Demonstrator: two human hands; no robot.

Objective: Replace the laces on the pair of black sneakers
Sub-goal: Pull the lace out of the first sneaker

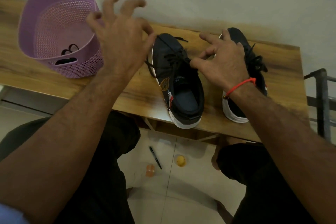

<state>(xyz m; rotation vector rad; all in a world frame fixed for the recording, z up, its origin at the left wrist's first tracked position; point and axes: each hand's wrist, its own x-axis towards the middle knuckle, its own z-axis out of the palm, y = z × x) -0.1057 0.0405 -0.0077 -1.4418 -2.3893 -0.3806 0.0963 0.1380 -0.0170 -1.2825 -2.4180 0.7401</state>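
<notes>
Two black sneakers with white soles stand on a narrow wooden table (141,96), toes pointing away from me. The left sneaker (179,82) has a loosened black lace (174,56). My left hand (120,38) is raised beside its toe, thumb and forefinger pinching a strand of that lace, other fingers spread. My right hand (223,60) hovers between the shoes, thumb and forefinger pinching the lace at the eyelets. It partly hides the right sneaker (252,63), which is still laced.
A purple perforated plastic basket (54,29) stands at the table's left with dark laces (70,49) inside. On the tiled floor below lie a pen (155,157), a yellow ball (180,160) and an orange object (150,170). A metal frame (321,100) stands at right.
</notes>
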